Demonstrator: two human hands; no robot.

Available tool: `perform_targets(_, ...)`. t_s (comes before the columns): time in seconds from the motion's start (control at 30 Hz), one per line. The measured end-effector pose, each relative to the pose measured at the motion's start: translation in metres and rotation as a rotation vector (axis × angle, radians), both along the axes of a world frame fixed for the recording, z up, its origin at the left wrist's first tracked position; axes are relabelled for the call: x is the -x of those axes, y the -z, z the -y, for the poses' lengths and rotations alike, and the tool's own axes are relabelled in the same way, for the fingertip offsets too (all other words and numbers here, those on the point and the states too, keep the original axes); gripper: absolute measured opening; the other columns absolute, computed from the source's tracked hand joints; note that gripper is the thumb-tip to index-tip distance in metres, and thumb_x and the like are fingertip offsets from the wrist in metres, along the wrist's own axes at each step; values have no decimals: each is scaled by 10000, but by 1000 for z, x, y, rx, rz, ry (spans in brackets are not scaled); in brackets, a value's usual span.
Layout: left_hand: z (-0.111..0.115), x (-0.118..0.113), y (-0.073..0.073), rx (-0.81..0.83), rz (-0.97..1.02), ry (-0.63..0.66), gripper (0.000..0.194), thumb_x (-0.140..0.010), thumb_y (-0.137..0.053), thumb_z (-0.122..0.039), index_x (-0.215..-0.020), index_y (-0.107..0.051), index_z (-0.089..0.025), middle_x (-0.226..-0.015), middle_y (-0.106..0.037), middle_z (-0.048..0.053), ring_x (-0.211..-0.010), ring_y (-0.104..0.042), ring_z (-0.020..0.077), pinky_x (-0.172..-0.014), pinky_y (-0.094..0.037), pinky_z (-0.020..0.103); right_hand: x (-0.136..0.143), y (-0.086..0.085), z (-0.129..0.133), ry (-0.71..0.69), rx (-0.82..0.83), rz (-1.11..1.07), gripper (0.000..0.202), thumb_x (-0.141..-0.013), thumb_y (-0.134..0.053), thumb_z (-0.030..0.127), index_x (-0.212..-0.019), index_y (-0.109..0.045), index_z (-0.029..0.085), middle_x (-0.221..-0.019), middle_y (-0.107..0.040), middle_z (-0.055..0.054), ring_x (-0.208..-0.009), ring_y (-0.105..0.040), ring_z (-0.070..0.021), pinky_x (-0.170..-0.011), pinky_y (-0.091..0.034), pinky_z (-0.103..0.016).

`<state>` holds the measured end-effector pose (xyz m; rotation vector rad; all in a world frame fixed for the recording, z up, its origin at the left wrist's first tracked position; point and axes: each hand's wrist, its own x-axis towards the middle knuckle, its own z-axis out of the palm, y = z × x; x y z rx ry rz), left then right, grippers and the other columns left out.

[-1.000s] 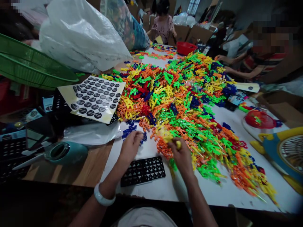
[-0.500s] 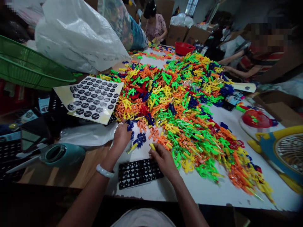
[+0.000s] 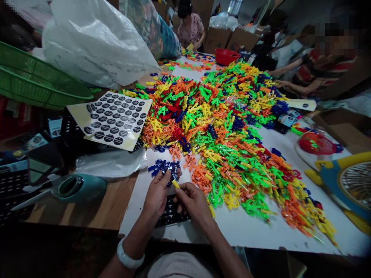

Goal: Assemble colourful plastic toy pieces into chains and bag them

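Note:
My left hand (image 3: 156, 193) is closed, thumb and fingers pinching a dark blue plastic piece (image 3: 174, 166) with an open, looped outline. Close by on the white tabletop (image 3: 133, 216) lie more dark blue pieces (image 3: 156, 166). Between the fingertips of my right hand (image 3: 194, 202) is a small yellow plastic tube (image 3: 175, 184), close to the blue piece; whether the two touch I cannot tell. Beneath both hands sits a black perforated tray (image 3: 171, 214), partly hidden by them.
A big heap of coloured plastic pieces (image 3: 203, 104) spreads across the table. To the left are a sticker sheet (image 3: 116, 119), a teal container (image 3: 87, 188) and a green basket (image 3: 37, 81). A fan (image 3: 333, 177) stands at right. Two people sit beyond the heap.
My left hand has come back toward me from the heap's edge with a dark blue piece. My right hand, still pinching the yellow tube, has moved left to meet it.

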<state>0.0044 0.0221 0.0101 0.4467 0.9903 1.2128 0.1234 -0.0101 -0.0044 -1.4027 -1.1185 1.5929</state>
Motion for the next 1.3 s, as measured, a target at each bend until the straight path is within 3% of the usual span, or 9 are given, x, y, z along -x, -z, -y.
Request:
perform_targets(0.33,13,-16,5,-104,-273,-16,438,-830,-585,-493,-1183,-615,-236,-1083,-717,59,-814,-670,162,-685,-525,252,5,-10,2,100,49,-125,361,-767,-641,516,-856,-572,173,-627,-652,26,-385,-539,-84,-344,-360,-177)
perform_targets(0.47,19,-18,4,-123,-433,-33,444,-843,-575,-484,-1225,-582,-257,-1166,-682,40,-776,-638,138,-604,-494,218,3,-10,4,108,-42,-11,299,-811,-611,479,-839,-596,182,-575,-617,39,-391,-508,-82,-372,-362,-185)
perform_targets(0.63,16,-27,-4,-73,-157,-15,441,-869,-540,-488,-1240,-549,-250,-1191,-663,55,-738,-640,123,-603,-505,232,4,-7,-3,117,-61,-75,255,-783,-643,433,-755,-579,188,-538,-601,46,-388,-455,-72,-397,-327,-186)
perform_targets(0.77,6,-21,-3,-91,-90,71,398,-843,-595,-448,-1151,-592,-197,-1133,-682,79,-938,-661,169,-843,-520,306,-16,-10,-10,142,-51,-16,299,-761,-646,480,-750,-586,187,-536,-596,34,-401,-469,-95,-406,-337,-207)
perform_targets(0.87,-12,1,3,-227,-450,131,378,-868,-559,-404,-1193,-577,-211,-1233,-636,84,-1113,-606,195,-991,-449,360,-58,-21,-15,392,-261,308,320,-804,-602,496,-857,-637,183,-705,-665,-31,-612,-600,-172,-567,-460,-283)
perform_targets(1.0,-43,33,14,-379,-1454,245,391,-883,-504,-247,-1259,-529,-144,-1363,-526,161,-1267,-477,265,-1053,-372,431,-110,-30,-32,759,-699,1043,458,-833,-592,437,-1185,-594,144,-1165,-613,-174,-1128,-516,-328,-952,-380,-522)
perform_targets(1.1,-55,39,20,-400,-1810,381,375,-836,-544,-177,-1206,-570,-122,-1292,-561,180,-1205,-484,328,-1008,-371,479,-108,-23,-56,514,-805,1163,360,-895,-482,260,-1223,-588,162,-1174,-614,-155,-1135,-509,-297,-981,-373,-500)
perform_targets(1.2,-53,34,23,-429,-1848,405,347,-821,-556,-176,-1163,-599,-137,-1160,-605,162,-1100,-506,332,-948,-390,473,-81,-11,-90,117,-695,1140,444,-870,-391,77,-1255,-590,176,-1179,-617,-142,-1115,-522,-253,-958,-409,-403)
perform_targets(1.3,-46,31,26,-444,-1874,402,361,-834,-548,-204,-1187,-587,-142,-1160,-588,154,-1085,-492,317,-940,-394,444,-54,-3,-125,-26,-546,1315,532,-879,-385,55,-1386,-477,190,-1355,-490,-194,-1231,-441,-305,-1013,-336,-459)
